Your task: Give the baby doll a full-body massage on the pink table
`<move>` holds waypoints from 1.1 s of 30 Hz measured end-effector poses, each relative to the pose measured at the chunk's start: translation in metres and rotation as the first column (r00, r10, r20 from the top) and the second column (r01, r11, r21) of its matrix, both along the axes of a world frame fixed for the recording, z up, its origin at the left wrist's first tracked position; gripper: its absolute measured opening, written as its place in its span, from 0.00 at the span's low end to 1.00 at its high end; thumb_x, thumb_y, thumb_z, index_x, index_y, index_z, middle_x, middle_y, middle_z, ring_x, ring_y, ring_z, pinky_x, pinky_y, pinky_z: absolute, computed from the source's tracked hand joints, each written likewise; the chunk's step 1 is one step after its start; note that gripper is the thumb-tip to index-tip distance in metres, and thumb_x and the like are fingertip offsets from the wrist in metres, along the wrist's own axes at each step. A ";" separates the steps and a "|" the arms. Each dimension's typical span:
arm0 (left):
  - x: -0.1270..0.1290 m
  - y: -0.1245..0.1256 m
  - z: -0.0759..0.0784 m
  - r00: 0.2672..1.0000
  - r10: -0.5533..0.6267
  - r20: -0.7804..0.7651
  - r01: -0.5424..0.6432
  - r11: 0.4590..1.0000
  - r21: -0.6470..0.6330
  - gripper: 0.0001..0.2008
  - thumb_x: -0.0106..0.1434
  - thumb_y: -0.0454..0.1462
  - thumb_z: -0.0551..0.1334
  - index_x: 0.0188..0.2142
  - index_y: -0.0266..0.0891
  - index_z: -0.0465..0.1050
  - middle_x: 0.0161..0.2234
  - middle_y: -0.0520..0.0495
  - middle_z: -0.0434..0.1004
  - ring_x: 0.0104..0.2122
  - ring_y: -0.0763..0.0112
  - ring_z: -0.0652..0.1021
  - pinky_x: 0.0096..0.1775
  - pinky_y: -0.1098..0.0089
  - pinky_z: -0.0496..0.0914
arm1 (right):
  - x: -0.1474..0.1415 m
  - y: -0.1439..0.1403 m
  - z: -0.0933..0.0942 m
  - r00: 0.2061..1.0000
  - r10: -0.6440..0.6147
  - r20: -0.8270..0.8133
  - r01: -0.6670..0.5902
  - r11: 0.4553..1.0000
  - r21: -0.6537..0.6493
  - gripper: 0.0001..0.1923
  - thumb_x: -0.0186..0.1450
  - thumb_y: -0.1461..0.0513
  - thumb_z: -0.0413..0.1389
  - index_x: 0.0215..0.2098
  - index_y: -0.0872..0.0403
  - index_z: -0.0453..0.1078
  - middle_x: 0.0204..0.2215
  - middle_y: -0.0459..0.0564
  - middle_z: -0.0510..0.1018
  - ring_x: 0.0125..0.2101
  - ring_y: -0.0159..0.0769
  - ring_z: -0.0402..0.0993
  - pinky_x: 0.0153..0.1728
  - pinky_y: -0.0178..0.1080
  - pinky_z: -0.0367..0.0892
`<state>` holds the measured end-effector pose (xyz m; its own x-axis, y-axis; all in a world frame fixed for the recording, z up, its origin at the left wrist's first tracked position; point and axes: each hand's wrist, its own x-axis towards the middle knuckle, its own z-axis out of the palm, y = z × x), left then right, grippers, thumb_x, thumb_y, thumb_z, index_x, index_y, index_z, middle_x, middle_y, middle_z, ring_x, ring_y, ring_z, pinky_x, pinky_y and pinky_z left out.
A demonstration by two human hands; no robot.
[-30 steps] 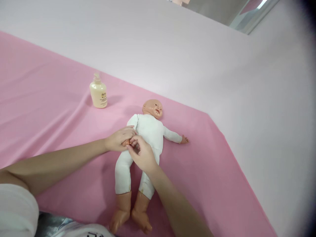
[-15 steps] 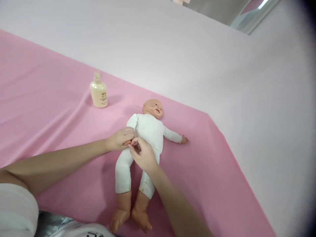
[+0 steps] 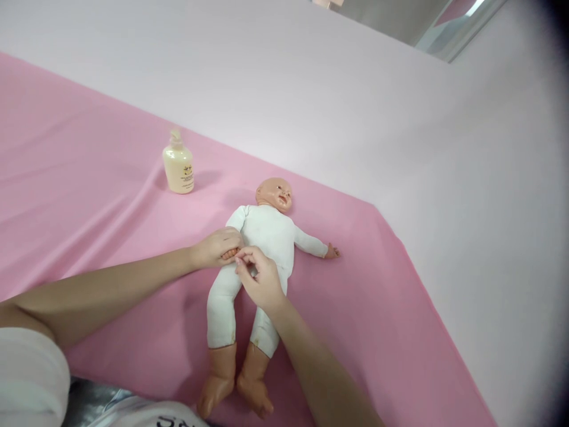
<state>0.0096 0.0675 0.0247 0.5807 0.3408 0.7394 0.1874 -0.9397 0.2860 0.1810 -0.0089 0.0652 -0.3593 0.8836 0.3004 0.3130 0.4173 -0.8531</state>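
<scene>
A baby doll (image 3: 269,234) with a white cloth body lies on its back, its head away from me and turned to the right. My left hand (image 3: 217,246) is wrapped round the doll's hand (image 3: 230,254) on the left side, whose small fingers poke out below mine. Thumb and fingertips of my right hand (image 3: 260,276) are pinched together at those doll fingers, over the doll's lower belly. Exactly which doll finger they pinch is too small to make out. The doll's other arm (image 3: 311,243) stretches out to the right on the cloth.
A cream pump bottle (image 3: 178,166) stands upright on the pink cloth (image 3: 111,219), left of the doll's head. The cloth has folds at the left and its edge runs behind the doll and down the right. A pale surface (image 3: 355,118) lies beyond.
My right fingertips have shifted very slightly and drawn closer together at the doll's fingers. The left hand keeps its hold; doll and bottle stay in place.
</scene>
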 end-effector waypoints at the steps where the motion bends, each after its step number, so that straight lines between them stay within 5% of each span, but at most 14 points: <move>1: 0.000 0.000 0.000 1.000 0.002 -0.008 -0.002 1.000 -0.007 0.13 0.70 0.46 0.54 0.32 0.41 0.65 0.26 0.48 0.71 0.28 0.69 0.71 0.36 0.66 0.67 | 0.000 0.000 0.001 1.000 0.004 -0.013 -0.004 1.000 -0.013 0.06 0.67 0.60 0.50 0.38 0.53 0.65 0.23 0.43 0.72 0.23 0.28 0.66 0.25 0.31 0.60; 10: 0.004 -0.010 0.009 0.999 0.049 0.000 -0.049 0.997 -0.060 0.08 0.69 0.36 0.53 0.31 0.40 0.63 0.26 0.50 0.69 0.28 0.71 0.69 0.35 0.68 0.68 | 0.001 0.003 -0.001 0.993 -0.061 -0.104 0.053 0.996 -0.078 0.07 0.67 0.60 0.49 0.42 0.52 0.65 0.25 0.44 0.73 0.27 0.29 0.70 0.23 0.30 0.60; 14: 0.003 -0.008 0.008 1.000 0.007 0.012 -0.005 0.987 -0.160 0.02 0.67 0.33 0.56 0.37 0.39 0.66 0.32 0.47 0.73 0.33 0.70 0.73 0.39 0.67 0.69 | 0.001 0.005 -0.003 0.994 -0.058 -0.095 0.051 0.996 -0.077 0.07 0.67 0.61 0.49 0.43 0.52 0.65 0.26 0.43 0.73 0.28 0.29 0.70 0.26 0.31 0.62; 18: 0.001 -0.004 0.003 1.000 0.005 0.025 0.000 0.979 -0.203 0.06 0.66 0.32 0.55 0.43 0.38 0.67 0.37 0.44 0.74 0.38 0.66 0.74 0.43 0.64 0.69 | 0.000 0.006 -0.004 0.993 -0.074 -0.093 0.066 0.994 -0.083 0.09 0.67 0.61 0.49 0.44 0.52 0.66 0.30 0.45 0.74 0.32 0.30 0.71 0.32 0.33 0.65; 27: 0.001 -0.001 0.003 1.000 -0.020 -0.008 0.018 0.979 -0.202 0.08 0.70 0.41 0.55 0.37 0.39 0.66 0.32 0.46 0.74 0.34 0.68 0.73 0.40 0.66 0.68 | -0.001 0.006 -0.001 0.993 -0.090 -0.080 0.082 0.992 -0.095 0.09 0.66 0.62 0.50 0.44 0.52 0.66 0.33 0.46 0.74 0.34 0.31 0.72 0.34 0.34 0.66; 33: 0.000 -0.001 0.000 1.000 -0.006 0.022 0.009 0.985 -0.172 0.10 0.70 0.44 0.55 0.40 0.40 0.68 0.36 0.44 0.75 0.38 0.65 0.75 0.43 0.63 0.69 | -0.001 0.006 -0.002 0.991 -0.124 -0.050 0.121 0.991 -0.060 0.11 0.66 0.63 0.50 0.47 0.52 0.63 0.24 0.40 0.63 0.25 0.28 0.63 0.29 0.32 0.62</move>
